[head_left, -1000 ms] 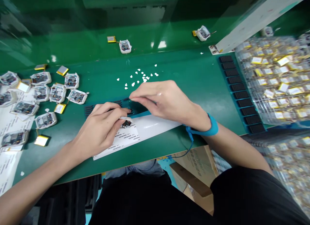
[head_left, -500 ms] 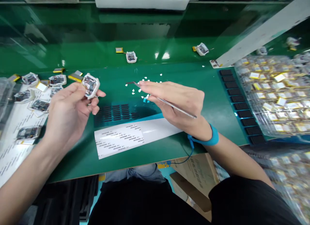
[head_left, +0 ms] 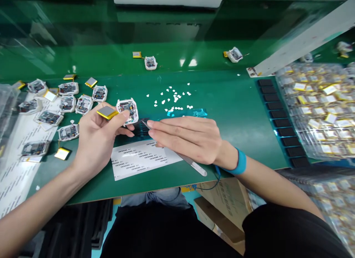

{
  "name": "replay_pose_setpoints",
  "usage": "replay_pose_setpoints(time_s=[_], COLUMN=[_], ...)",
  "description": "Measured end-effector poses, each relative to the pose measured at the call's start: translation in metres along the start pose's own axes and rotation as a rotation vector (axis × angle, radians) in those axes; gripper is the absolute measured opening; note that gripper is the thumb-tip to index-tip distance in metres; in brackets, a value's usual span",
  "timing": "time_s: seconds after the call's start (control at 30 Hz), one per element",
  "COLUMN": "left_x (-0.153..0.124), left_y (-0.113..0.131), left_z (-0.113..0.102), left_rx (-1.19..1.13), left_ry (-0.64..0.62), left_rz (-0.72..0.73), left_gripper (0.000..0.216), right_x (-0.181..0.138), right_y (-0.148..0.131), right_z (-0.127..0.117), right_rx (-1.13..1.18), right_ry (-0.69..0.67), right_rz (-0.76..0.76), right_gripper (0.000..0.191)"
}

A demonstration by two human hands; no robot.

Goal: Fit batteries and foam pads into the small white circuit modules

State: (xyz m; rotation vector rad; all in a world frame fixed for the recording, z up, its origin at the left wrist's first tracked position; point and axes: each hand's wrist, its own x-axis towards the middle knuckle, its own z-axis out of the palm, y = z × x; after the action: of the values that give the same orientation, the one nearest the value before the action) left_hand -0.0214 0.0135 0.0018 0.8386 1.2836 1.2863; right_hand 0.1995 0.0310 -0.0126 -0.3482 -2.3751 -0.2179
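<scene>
My left hand (head_left: 95, 137) is closed on a small white-framed circuit module (head_left: 128, 110) with a flat yellow-edged battery (head_left: 107, 112) attached, held just above the green bench. My right hand (head_left: 185, 137) grips metal tweezers (head_left: 191, 164), fingers pressed together, the tips (head_left: 144, 123) over a blue sheet of small black pads (head_left: 140, 128) beside the module. A white label strip (head_left: 141, 158) lies under both hands. A blue wrist strap (head_left: 240, 162) circles my right wrist.
Several more modules with batteries (head_left: 68, 102) lie at the left, two more at the back (head_left: 150, 62). White paper bits (head_left: 172, 97) litter the middle. A strip of black pads (head_left: 280, 121) and trays of batteries (head_left: 318, 106) fill the right. A cardboard box (head_left: 222, 198) sits below the bench edge.
My left hand came down and right with the module, its battery now showing. My right hand lowered the tweezers from the white bits to the black pad sheet.
</scene>
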Motion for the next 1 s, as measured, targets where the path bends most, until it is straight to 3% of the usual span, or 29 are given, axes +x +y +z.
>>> replay_pose_setpoints(time_s=[0.33, 0.67, 1.0], left_x=[-0.006, -0.007, -0.008], left_y=[-0.007, -0.009, -0.015], left_z=[0.000, 0.004, 0.000], left_rx=[0.091, 0.057, 0.096], left_ry=[-0.038, 0.012, -0.008], left_rz=[0.111, 0.074, 0.172], left_gripper=[0.030, 0.033, 0.025], right_x=[0.002, 0.003, 0.005], right_y=[-0.006, -0.012, -0.016], right_z=[0.004, 0.008, 0.005], right_rx=[0.035, -0.035, 0.076], right_ry=[-0.009, 0.017, -0.030], right_rz=[0.059, 0.036, 0.096], right_gripper=[0.024, 0.019, 0.026])
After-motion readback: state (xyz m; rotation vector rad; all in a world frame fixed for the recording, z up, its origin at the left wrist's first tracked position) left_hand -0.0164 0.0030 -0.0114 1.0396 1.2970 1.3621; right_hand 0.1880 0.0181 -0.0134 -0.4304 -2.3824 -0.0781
